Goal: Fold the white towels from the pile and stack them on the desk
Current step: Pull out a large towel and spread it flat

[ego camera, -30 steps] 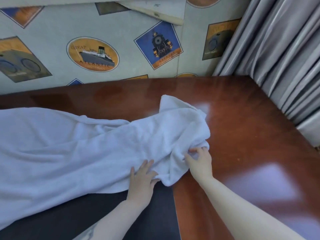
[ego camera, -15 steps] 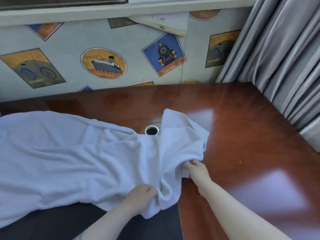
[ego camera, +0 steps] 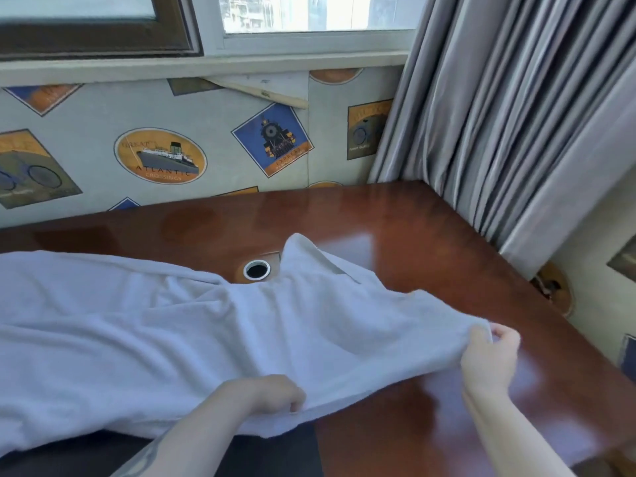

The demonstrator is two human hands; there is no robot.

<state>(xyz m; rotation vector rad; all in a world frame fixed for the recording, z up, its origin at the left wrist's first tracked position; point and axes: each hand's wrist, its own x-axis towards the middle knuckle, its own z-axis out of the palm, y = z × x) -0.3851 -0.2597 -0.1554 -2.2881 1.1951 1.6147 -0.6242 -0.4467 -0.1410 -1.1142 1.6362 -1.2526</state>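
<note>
Glossy tabletop [ego camera: 395, 242] under a window; both hands (left hand [ego camera: 272, 394], right hand [ego camera: 490, 359]) grip the white towel [ego camera: 172, 332], its left end cut off.

**Both hands grip the towel's near edge**

The left hand [ego camera: 272, 394], fingers curled under, holds the towel [ego camera: 172, 332] hem near the desk [ego camera: 430, 235] front edge, forearm reaching in from the lower left. The right hand [ego camera: 490, 356], raised slightly and well apart toward the desk's right side, pinches the towel's corner between thumb and fingers, forearm angling up from the lower right.
</note>
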